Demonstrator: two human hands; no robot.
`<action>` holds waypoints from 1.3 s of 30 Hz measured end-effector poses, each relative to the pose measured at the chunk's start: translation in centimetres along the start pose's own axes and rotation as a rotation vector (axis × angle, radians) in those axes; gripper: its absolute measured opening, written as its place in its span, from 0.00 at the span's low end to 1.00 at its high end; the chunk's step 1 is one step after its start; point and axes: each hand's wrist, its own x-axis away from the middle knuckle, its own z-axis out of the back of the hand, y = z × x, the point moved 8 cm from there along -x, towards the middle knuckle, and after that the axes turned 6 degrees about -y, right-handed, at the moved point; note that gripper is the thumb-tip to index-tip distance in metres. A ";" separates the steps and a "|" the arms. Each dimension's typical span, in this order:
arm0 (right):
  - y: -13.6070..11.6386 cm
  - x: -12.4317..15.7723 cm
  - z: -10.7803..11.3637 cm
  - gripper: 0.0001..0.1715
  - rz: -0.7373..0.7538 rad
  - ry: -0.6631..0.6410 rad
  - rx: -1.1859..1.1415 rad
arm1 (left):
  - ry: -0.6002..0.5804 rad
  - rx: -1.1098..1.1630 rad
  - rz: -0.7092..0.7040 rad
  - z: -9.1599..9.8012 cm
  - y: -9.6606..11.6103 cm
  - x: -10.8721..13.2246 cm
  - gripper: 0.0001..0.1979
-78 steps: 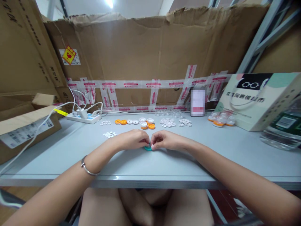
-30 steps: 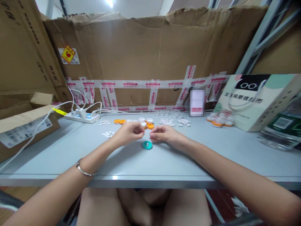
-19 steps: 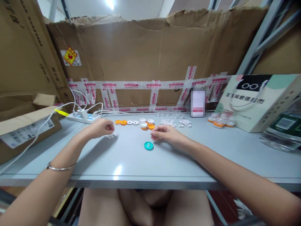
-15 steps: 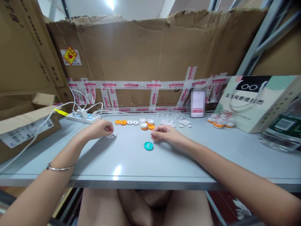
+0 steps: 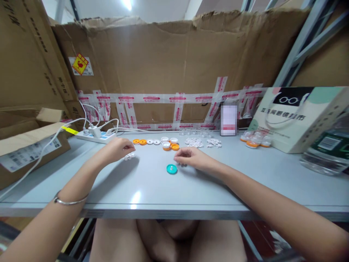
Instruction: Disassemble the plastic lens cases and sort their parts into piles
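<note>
A teal round cap [image 5: 171, 169] with a white centre lies on the grey table [image 5: 152, 185]. My right hand [image 5: 191, 157] rests just right of it, fingers curled together, not touching the cap. My left hand [image 5: 118, 148] is off to the left, fingers pinched over a small pile of white discs [image 5: 129, 156]; what the pinch holds is hidden. A silver bracelet is on my left wrist.
Orange and white caps [image 5: 163, 143] and more white discs [image 5: 194, 142] lie in a row at the back. A power strip [image 5: 96, 136] with cables sits back left, a cardboard box [image 5: 27, 149] at left, a paper bag [image 5: 297, 116] and a bottle [image 5: 327, 149] at right.
Both hands let go of the teal cap and left it on the table. My left hand moved left to the white discs; my right hand stayed beside the cap.
</note>
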 end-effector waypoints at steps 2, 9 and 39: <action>-0.4 0.3 -0.6 0.18 0.007 -0.065 0.128 | 0.045 -0.011 -0.091 0.1 2.5 0.2 0.11; -1.3 0.7 -1.8 0.18 0.078 -0.149 0.265 | -0.041 0.008 -0.460 -3.3 12.2 -0.2 0.06; -0.5 0.2 -1.7 0.20 0.026 -0.140 0.118 | 0.207 -0.619 -0.881 -5.8 16.0 1.6 0.10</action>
